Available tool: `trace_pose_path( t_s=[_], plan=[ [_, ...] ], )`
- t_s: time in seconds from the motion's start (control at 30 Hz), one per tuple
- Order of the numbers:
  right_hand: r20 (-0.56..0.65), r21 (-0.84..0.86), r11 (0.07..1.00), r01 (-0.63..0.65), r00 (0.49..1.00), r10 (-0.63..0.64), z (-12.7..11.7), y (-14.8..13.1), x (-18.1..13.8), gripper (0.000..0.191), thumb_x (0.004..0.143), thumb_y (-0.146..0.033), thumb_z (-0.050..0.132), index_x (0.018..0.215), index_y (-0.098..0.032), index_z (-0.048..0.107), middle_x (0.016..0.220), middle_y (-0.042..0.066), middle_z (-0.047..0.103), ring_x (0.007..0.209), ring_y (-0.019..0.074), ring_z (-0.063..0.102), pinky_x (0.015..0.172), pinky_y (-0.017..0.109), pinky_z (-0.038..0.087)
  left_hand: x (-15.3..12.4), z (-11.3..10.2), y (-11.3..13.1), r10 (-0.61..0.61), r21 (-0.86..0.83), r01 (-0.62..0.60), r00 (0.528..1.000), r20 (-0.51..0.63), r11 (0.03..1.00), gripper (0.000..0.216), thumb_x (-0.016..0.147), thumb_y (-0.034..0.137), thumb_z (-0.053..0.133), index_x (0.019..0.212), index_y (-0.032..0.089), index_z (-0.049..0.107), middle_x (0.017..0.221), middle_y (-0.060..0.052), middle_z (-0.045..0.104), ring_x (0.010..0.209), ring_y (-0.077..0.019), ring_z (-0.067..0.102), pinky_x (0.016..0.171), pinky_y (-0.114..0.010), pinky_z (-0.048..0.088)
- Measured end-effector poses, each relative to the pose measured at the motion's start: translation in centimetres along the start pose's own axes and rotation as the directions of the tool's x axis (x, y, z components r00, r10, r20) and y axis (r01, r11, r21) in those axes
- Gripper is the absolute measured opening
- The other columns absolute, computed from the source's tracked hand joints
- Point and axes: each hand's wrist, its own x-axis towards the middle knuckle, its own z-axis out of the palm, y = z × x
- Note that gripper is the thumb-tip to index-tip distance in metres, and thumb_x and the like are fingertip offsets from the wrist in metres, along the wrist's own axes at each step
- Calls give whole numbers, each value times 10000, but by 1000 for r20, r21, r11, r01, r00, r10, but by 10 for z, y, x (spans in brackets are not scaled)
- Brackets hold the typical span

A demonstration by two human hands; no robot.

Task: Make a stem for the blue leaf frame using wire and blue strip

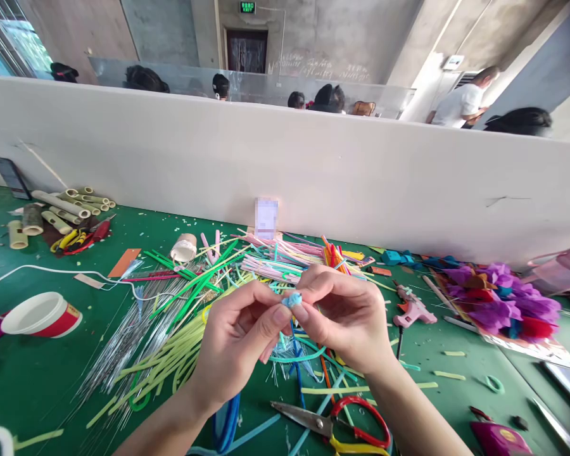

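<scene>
Between the fingertips of both hands is a small light-blue curled piece (292, 300), possibly a bit of rolled pipe cleaner; its exact kind is hard to make out. My left hand (247, 339) pinches it from the left with thumb and forefinger. From the other side, the thumb and fingers of my right hand (344, 316) close on it. Below the hands lie scissors (320, 423) with one red and one yellow handle, blades pointing left. Pipe cleaners (171, 351) in yellow-green, pink, green and blue spread over the green table (42, 392) around and behind the hands.
A pink glue gun (414, 305) and purple paper flowers (496, 288) are at right. On the left stand a paper cup (42, 315), bamboo pieces (64, 209) and pliers (83, 239). Thin wires (118, 345) fan out at left. A white partition (171, 152) rises behind; people sit beyond it.
</scene>
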Motion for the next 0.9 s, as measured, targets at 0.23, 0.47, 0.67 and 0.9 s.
trace_pose_path(
  t_s=[0.23, 0.47, 0.67, 0.9],
  plan=[
    [58, 23, 1000, 2, 998, -3, -3, 1, -1, 242, 714, -1, 727, 797, -225, 688, 723, -21, 624, 625, 112, 542, 538, 253, 462, -2, -2, 1, -20, -7, 20, 999, 40, 1000, 82, 929, 243, 656, 863, 200, 675, 653, 33, 593, 432, -22, 423, 369, -131, 310],
    [27, 35, 999, 2, 1000, -3, 4, -3, 0, 233, 678, -1, 694, 744, -214, 623, 692, -40, 576, 618, 100, 503, 553, 237, 445, -3, 1, 2, 22, 47, -23, 999, 25, 999, 77, 934, 230, 646, 863, 211, 666, 662, 37, 570, 451, -30, 432, 385, -140, 329],
    [-24, 2, 1000, -9, 1000, 10, 12, -9, 2, 197, 637, -30, 647, 674, -206, 567, 644, -46, 541, 576, 93, 458, 502, 223, 397, -3, 4, 5, 75, 129, -80, 996, 43, 988, 89, 928, 225, 648, 840, 220, 659, 609, 56, 455, 448, -47, 388, 379, -173, 298],
    [-64, -48, 999, -5, 998, 2, 16, -11, -2, 157, 657, -57, 643, 701, -203, 604, 649, -37, 537, 577, 101, 458, 478, 231, 359, -5, 5, 3, 242, 360, -239, 970, 40, 902, 82, 921, 161, 636, 861, 216, 643, 659, 47, 507, 490, -57, 429, 421, -185, 349]
  ],
)
